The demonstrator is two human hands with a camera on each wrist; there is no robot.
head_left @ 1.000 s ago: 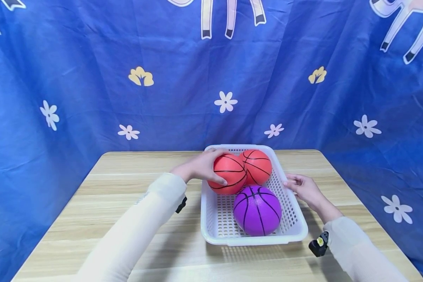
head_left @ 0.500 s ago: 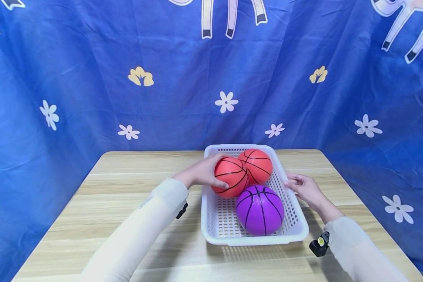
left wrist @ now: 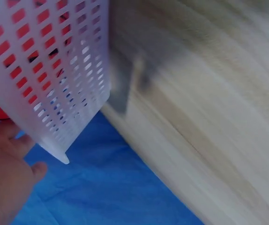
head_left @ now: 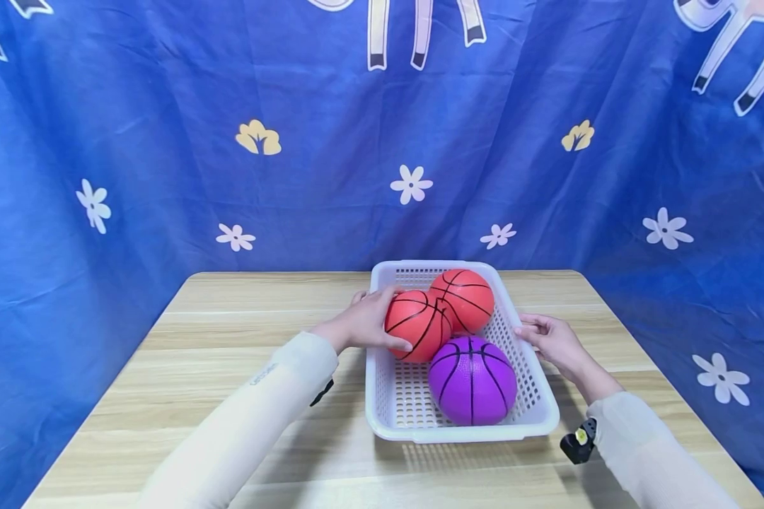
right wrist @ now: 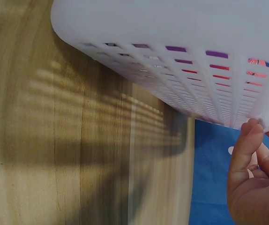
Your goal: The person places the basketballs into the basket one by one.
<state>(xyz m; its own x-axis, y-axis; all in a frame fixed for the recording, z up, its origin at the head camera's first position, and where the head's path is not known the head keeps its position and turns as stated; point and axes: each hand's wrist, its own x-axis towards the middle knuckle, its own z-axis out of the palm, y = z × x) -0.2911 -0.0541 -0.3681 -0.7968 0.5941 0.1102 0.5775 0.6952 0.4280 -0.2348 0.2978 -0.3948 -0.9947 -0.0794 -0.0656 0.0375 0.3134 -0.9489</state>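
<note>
A white plastic basket point(head_left: 382, 410) holds three toy basketballs. My left hand point(head_left: 364, 322) grips the nearer orange basketball point(head_left: 420, 326) from its left side, thumb across the front and fingers over the upper back. Beside it, towards the back right, lies another orange basketball point(head_left: 463, 300). In front of them is a purple basketball point(head_left: 472, 382). My right hand point(head_left: 555, 343) pinches the basket's right rim between thumb and fingers. In the right wrist view, the fingers point(right wrist: 244, 150) press against the outside of the basket wall point(right wrist: 139, 28).
The basket stands on a light wooden table point(head_left: 229, 353), near its back edge. A blue printed cloth point(head_left: 331, 212) hangs behind and at both sides. Each wrist wears a small black camera, the right one point(head_left: 578, 442) plainly visible.
The gripped orange basketball has moved slightly lower and nearer, with my left hand. The purple basketball has shifted a little to the right. My right hand keeps its place on the rim.
</note>
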